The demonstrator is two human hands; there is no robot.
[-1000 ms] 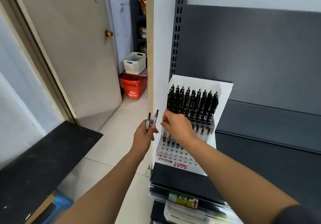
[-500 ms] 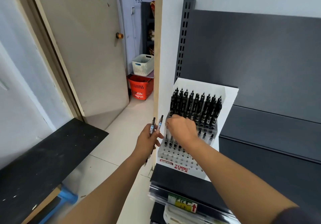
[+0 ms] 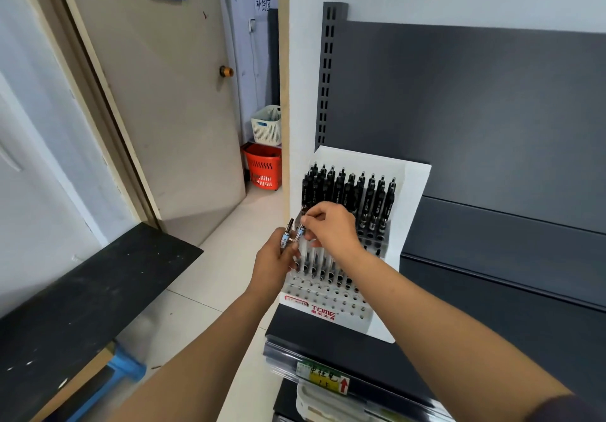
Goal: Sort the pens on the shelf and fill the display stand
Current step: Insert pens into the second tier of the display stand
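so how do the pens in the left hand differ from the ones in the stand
The hand pens are two, gripped by the left hand beside the stand; the stand pens are many, slotted in rows. The right hand pinches one hand pen's top; the stand pens sit unheld. Both point up.

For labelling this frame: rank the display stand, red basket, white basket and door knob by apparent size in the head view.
1. display stand, clearly largest.
2. red basket and white basket: look alike, both cut off by the wall edge, so unranked.
3. door knob, smallest.
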